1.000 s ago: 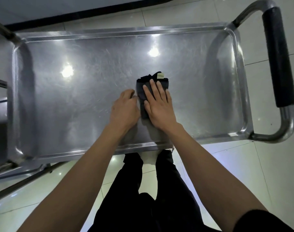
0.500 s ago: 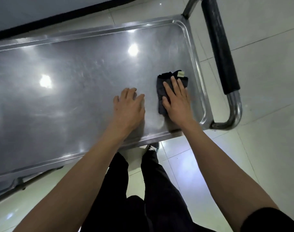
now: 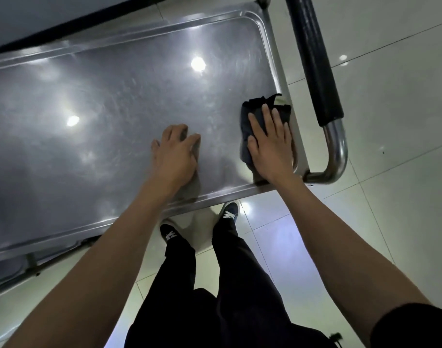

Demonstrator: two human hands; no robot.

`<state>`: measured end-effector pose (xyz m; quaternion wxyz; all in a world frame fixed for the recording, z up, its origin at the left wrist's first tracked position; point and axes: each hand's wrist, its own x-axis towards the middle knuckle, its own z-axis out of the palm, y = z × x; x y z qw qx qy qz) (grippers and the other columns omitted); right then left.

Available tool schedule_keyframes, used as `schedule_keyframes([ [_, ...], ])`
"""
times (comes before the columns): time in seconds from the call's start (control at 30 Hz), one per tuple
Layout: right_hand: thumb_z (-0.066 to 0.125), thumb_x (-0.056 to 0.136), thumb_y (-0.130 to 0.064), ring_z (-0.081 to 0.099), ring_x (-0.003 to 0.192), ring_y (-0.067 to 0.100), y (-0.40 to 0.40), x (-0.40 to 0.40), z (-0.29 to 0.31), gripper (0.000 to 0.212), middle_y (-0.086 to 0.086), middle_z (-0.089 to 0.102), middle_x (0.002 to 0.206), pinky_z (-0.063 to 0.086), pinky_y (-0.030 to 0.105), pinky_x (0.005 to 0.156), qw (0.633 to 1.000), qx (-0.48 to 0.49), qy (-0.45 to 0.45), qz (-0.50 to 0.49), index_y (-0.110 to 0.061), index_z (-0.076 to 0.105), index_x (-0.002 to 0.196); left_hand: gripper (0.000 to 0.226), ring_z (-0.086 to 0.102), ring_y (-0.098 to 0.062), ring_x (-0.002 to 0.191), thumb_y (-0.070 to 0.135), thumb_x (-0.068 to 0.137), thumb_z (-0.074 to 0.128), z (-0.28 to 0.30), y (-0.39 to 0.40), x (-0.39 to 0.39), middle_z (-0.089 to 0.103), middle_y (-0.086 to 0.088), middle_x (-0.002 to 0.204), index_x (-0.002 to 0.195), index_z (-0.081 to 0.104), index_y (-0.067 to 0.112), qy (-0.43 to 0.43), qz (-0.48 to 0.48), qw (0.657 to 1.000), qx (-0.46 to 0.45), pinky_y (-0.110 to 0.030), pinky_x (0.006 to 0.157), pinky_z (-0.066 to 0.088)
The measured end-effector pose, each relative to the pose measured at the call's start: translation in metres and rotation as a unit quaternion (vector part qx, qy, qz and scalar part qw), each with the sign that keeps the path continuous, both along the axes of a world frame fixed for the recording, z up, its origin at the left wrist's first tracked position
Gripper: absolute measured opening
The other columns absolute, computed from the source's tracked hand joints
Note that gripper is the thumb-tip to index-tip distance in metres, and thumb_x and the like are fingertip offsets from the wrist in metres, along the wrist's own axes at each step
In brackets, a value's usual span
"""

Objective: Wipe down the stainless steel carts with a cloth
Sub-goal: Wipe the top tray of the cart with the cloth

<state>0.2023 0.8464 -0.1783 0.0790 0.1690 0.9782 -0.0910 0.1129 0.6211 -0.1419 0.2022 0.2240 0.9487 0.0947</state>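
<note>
The right hand (image 3: 270, 144) lies flat with straight, slightly spread fingers on a dark folded cloth (image 3: 250, 121), pressing it against the top tray of the stainless steel cart (image 3: 114, 101). The cloth sits under that palm and pokes out beyond the fingertips and on the thumb side, right up against the tray's raised rim, with the cart's black-sleeved handle (image 3: 312, 59) just past it. The left hand (image 3: 176, 153) rests bare on the steel, well to the inside of the right, fingers loosely bent and holding nothing; it looks to be steadying the cart.

To do this stroke well, I would keep the palm's weight even over the cloth, run its edge into the groove where tray meets rim, then work back in overlapping passes so no streak is left. The left hand should brace firmly, since a wheeled cart may roll under a sideways push.

Against the earlier frames, the cloth and right hand have travelled from the middle of the tray out to the rim by the handle, and the left hand has stayed nearer the middle, so the hands are now well apart.
</note>
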Motion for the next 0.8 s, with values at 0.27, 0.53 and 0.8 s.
schedule_keyframes([
  [0.27,0.028,0.103,-0.038,0.004,0.154,0.025,-0.1,0.007,-0.003,0.056,0.004,0.007,0.167,0.011,0.049,0.122,1.0,-0.006,0.008,0.022,-0.028,0.024,0.157,0.039,0.036,-0.03,0.142,0.019,0.103,0.043,0.008,-0.071,0.003,0.046,-0.01,0.151,0.139,0.057,0.011,0.007,0.042,0.995,0.093,-0.046,0.113,0.031],
  [0.53,0.025,0.102,-0.041,0.0,0.154,0.026,-0.24,-0.027,-0.01,0.058,0.006,0.004,0.167,0.011,0.051,0.122,0.992,-0.014,0.01,0.122,-0.026,0.021,0.158,0.035,0.042,-0.029,0.134,0.014,0.096,0.053,0.002,-0.193,0.017,0.052,-0.007,0.143,0.128,0.065,0.01,0.032,0.055,0.997,0.03,-0.047,0.108,0.037],
  [0.8,0.024,0.103,-0.039,0.002,0.154,0.024,-0.281,-0.03,-0.011,0.057,0.005,0.006,0.167,0.013,0.05,0.122,0.984,-0.032,0.016,0.176,-0.023,0.022,0.158,0.043,0.045,-0.026,0.133,0.019,0.091,0.05,0.001,-0.218,0.021,0.052,-0.005,0.145,0.132,0.064,0.013,0.019,0.013,0.999,0.049,-0.047,0.105,0.041],
])
